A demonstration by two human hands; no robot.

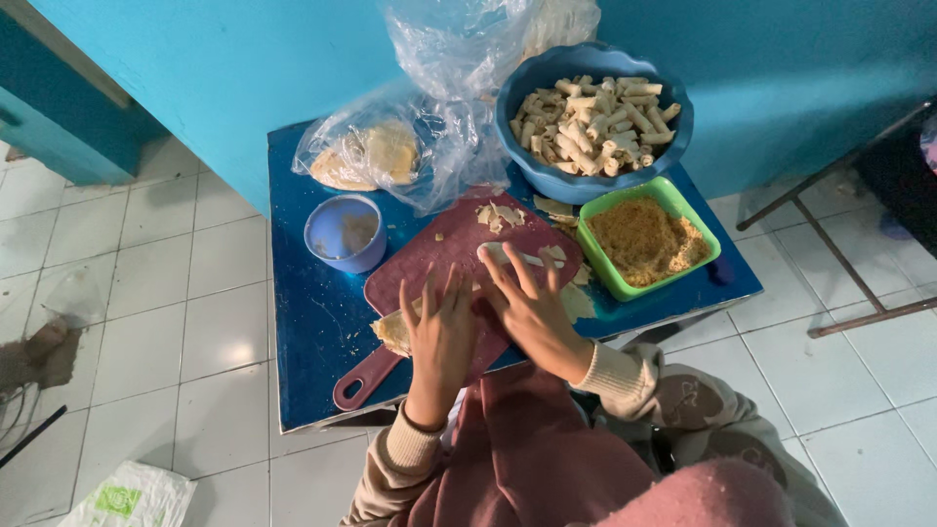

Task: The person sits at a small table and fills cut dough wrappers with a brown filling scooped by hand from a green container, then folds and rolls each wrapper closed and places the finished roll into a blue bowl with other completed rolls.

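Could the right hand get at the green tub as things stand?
Probably yes. The right hand lies flat on the cutting board, and the green tub sits just beside it, open-topped, with nothing between.

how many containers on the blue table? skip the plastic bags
3: a big blue bowl of rolls at the back right, a green tub of crumbs right of the cutting board, a small blue cup at its left.

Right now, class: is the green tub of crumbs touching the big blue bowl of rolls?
Touching. The head view shows the green tub's back rim tucked against the lower wall of the blue bowl, with no blue tabletop visible between them.
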